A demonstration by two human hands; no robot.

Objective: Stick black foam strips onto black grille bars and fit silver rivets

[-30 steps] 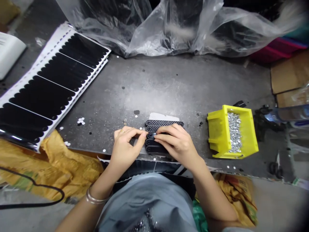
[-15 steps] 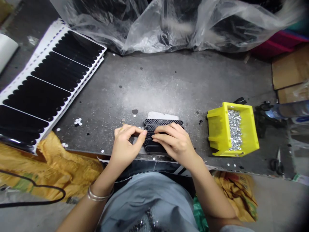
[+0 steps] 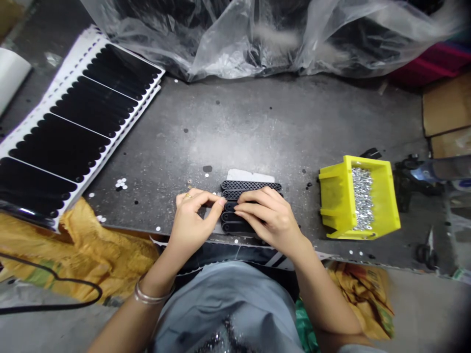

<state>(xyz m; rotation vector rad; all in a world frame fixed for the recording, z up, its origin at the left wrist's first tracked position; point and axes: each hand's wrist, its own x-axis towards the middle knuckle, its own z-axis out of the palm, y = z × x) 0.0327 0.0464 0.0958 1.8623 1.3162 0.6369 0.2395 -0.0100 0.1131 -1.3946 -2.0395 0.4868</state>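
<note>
At far left, sheets of black oval-ended pads [image 3: 62,132] on white perforated backing lie on the grey metal table [image 3: 257,117], with a few white discs [image 3: 121,184] scattered just beside them. A crumpled yellow sack [image 3: 103,250] sits below the table edge. The left hand [image 3: 191,220], wearing a ring and a bangle, curls narrowly, its fingertips [image 3: 221,201] at the left end of a stack of black perforated plastic bars [image 3: 250,186] (whether they pinch anything small is too hidden to tell). The stack lies on the table directly in front of the person, on a white card [image 3: 250,175]. The right hand [image 3: 267,218] lies across the stack with its fingers wrapped over the lower bars, holding them down. Further right stands a tilted yellow plastic bin [image 3: 353,198] full of small silver metal pieces [image 3: 362,198], and a pair of black-handled scissors [image 3: 425,255] lies near the table's right edge.
</note>
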